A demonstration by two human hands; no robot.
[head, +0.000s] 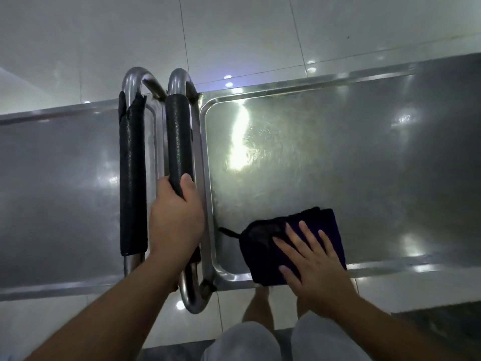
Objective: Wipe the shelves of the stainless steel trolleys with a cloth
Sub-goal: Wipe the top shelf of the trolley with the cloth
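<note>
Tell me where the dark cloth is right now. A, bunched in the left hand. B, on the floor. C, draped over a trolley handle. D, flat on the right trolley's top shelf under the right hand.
D: the right hand presses the cloth flat on the right trolley's shelf, while the left hand grips a handle.

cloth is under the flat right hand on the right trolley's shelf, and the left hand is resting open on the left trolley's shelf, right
Not quite. The left hand is not open on a shelf: the head view shows it gripping the black padded handle of the right trolley. The rest holds: the right hand lies flat on the dark cloth, on that trolley's shelf.
</note>
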